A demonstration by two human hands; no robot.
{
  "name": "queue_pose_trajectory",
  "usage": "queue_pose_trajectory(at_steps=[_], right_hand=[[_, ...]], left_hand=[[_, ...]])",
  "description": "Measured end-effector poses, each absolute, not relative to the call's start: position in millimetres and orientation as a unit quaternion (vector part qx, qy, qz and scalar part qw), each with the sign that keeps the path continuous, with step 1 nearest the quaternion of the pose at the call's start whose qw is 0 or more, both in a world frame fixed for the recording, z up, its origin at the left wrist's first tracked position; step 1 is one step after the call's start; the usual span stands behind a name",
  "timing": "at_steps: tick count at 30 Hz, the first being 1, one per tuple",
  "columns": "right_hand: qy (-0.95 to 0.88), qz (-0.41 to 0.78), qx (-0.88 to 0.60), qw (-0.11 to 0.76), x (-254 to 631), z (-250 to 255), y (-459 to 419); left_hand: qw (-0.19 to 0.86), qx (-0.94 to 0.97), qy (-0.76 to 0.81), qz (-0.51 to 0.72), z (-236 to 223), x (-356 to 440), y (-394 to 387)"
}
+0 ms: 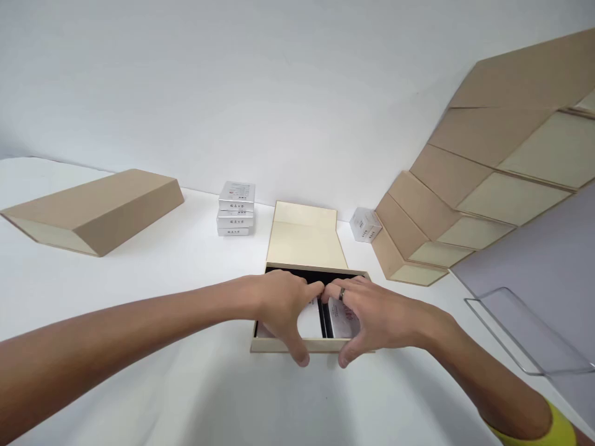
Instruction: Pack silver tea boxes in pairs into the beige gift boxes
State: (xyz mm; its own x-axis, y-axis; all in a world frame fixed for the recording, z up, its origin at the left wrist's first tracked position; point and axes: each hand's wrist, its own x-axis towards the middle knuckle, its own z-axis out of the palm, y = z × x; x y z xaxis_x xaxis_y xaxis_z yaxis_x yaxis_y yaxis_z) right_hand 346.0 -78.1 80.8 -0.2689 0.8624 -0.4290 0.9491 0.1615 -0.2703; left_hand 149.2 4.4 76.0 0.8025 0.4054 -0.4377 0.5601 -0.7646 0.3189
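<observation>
White table (162, 399) fills most of the lower frame. Stack of tan boxes (493, 142) at upper right, cream sides facing lower right. One closed tan box (97, 207) at left, long axis slanting from lower left to upper right.

Open box (274, 346) at centre, just below mid-frame. Long axis runs left to right across the frame; near wall faces the lower edge. Its cream lid (307, 238) is laid back from the far side, pointing to the top of the frame.

Left hand (283, 303): over the left half of the open box, thumb well apart from the fingers and across the near wall. Right hand (376, 310): over the right half, likewise spread. Index fingers nearly meet at centre; other fingertips hidden, contact there cannot be told.

Stack of small white boxes (236, 217) left of the lid; small white box (365, 224) to its right. Inside the open box, left pack (310, 323) and right pack (343, 322) lie side by side, dark divider (326, 321) between; long axes obscured. Dark ring (342, 293) on right hand.
</observation>
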Motion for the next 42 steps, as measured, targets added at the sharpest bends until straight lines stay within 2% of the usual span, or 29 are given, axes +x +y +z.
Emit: queue_pose_trajectory(at_steps=[5, 12, 19, 25, 26, 28, 31, 33, 37, 42], right_hand=[[0.764, -0.234, 0.571, 0.190, 336.8, 84.8, -71.7], [0.778, -0.206, 0.565, 0.180, 330.9, 78.4, -75.6], [0.798, -0.183, 0.557, 0.136, 332.3, 70.3, -85.5], [0.786, -0.216, 0.570, 0.101, 332.5, 67.6, -88.4], [0.780, -0.220, 0.577, 0.100, 332.6, 69.3, -89.7], [0.774, -0.215, 0.589, 0.091, 336.4, 73.9, -94.2], [0.770, -0.180, 0.611, 0.027, 355.9, 77.7, -108.9], [0.758, -0.128, 0.637, -0.051, 375.2, 74.7, -125.5], [0.720, -0.041, 0.664, -0.196, 403.5, 59.7, -168.7], [0.721, -0.072, 0.630, -0.280, 415.5, 30.2, -212.4]], left_hand=[[0.178, 0.929, 0.212, -0.245, 83.9, 169.6, 11.4], [0.141, 0.925, 0.206, -0.287, 87.7, 181.1, 8.9], [0.163, 0.939, 0.223, -0.206, 79.3, 163.0, -2.6], [0.275, 0.919, 0.261, -0.110, 108.6, 142.2, 15.6], [0.278, 0.919, 0.266, -0.085, 112.8, 144.6, 27.3], [0.219, 0.928, 0.302, -0.020, 113.9, 156.4, 57.9], [0.075, 0.908, 0.408, 0.054, 98.3, 186.3, 112.0], [0.031, 0.887, 0.458, 0.051, 83.9, 206.6, 145.6], [0.016, 0.871, 0.491, 0.003, 69.3, 229.4, 194.3], [0.001, 0.893, 0.450, -0.008, 75.7, 219.8, 205.4]])
